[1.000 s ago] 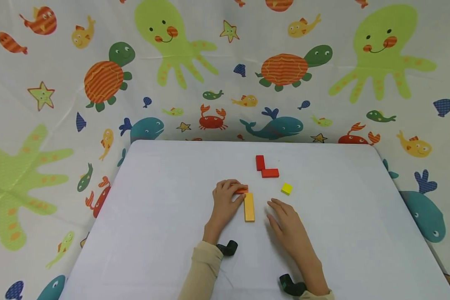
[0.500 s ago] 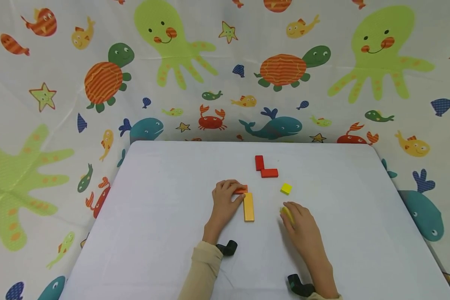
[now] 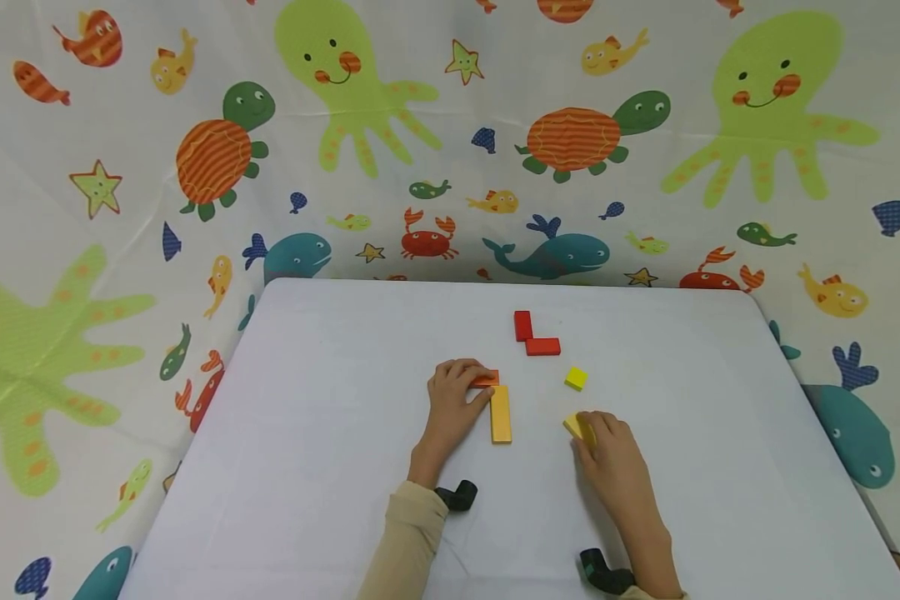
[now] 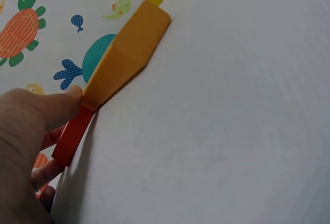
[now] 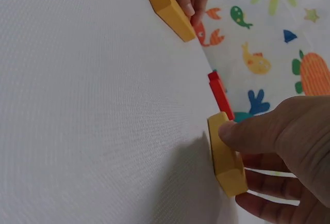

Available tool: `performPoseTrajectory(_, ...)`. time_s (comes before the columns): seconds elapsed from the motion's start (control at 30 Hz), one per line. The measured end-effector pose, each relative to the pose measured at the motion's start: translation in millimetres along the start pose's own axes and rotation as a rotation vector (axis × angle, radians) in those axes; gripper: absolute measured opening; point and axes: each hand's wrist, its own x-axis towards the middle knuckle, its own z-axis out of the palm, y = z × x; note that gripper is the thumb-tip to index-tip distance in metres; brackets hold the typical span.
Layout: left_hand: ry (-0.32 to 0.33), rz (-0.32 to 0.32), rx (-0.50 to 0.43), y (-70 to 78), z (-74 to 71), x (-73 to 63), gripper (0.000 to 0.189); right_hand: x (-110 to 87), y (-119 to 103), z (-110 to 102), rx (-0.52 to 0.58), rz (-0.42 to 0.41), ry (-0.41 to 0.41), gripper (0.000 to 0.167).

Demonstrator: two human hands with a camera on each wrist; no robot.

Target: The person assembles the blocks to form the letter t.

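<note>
My left hand (image 3: 448, 408) pinches an orange-red block (image 3: 489, 381) between thumb and fingers. The thumb tip lies where this block meets the end of a long orange-yellow block (image 3: 500, 415); the pair forms a corner on the table. In the left wrist view, fingertips curl behind the orange-red block (image 4: 75, 136). To the right, my right hand (image 3: 618, 458) grips a yellow block (image 3: 576, 427) by its long sides. The right wrist view shows the thumb on the near face of that yellow block (image 5: 227, 157) and fingers behind it.
Two red blocks, one lengthwise (image 3: 522, 326) and one crosswise (image 3: 543, 347), touch at a corner farther back. A small yellow cube (image 3: 576, 379) sits beyond the right hand. The white table (image 3: 307, 417) ends at a sea-animal curtain (image 3: 457, 183).
My right hand was loosely spread near the long block, then moved right and took hold of the yellow block. Its hold has since turned slightly, showing more of the block. The left hand stays put.
</note>
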Motion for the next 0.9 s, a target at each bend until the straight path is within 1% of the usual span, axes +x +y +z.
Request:
performPoseTrajectory(0.23, 0.017, 0.01, -0.007, -0.6, -0.1, -0.4, 0.021, 1.4, 1, 0, 0.018, 0.002, 0.004, 0.04)
performPoseTrajectory(0.4, 0.019, 0.016, -0.006, -0.6, -0.4, -0.2, 0.021, 6.0, 0, 2, 0.034, -0.007, 0.014, 0.039)
performPoseTrajectory(0.53, 0.025, 0.016, -0.012, -0.1, -0.7, -0.4, 0.021, 11.3, 0, 6, 0.051, -0.038, 0.028, 0.037)
performPoseTrajectory(0.77, 0.015, 0.01, -0.01, -0.6, 0.3, -0.7, 0.021, 24.3, -3, 15, 0.071, -0.127, 0.089, 0.033)
performPoseTrajectory(0.9, 0.015, 0.007, -0.007, -1.8, 0.4, 0.0, 0.021, 32.5, -9, 19, 0.083, -0.13, 0.076, 0.031)
